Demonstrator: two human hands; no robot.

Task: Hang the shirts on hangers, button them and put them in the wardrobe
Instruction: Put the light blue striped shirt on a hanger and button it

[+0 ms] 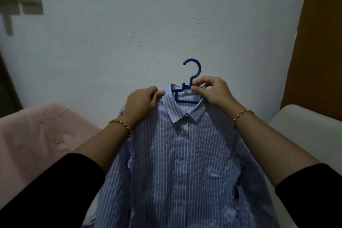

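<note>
- A blue striped shirt [177, 153] hangs on a blue hanger [191, 79], held up in front of a pale wall [166, 15]; it is not yet in a wardrobe.
- The left hand [143, 101] grips the shirt's shoulder just beside the collar [185, 114], fingers curled into the cloth.
- The right hand [212, 91] pinches the hanger at the base of its hook, thumb and fingers closed together where the collar meets it.
- The front looks closed, with a row of buttons [182, 158] running down the middle; whether the top one is fastened is hard to tell.
- A pink cloth [37, 135] lies at the left, and a brown panel [318, 33] stands at the far right.
- Risk: the hanger's arms are hidden under the cloth, so a shoulder may not be seated and could slide off once the grip loosens.
- Risk: the hook is free and held only by a pinch, so the shirt's weight could twist or tip the hanger when carried.
- Risk: the long front may drag or crease on the way.
- No brand, label or writing can be read.
</note>
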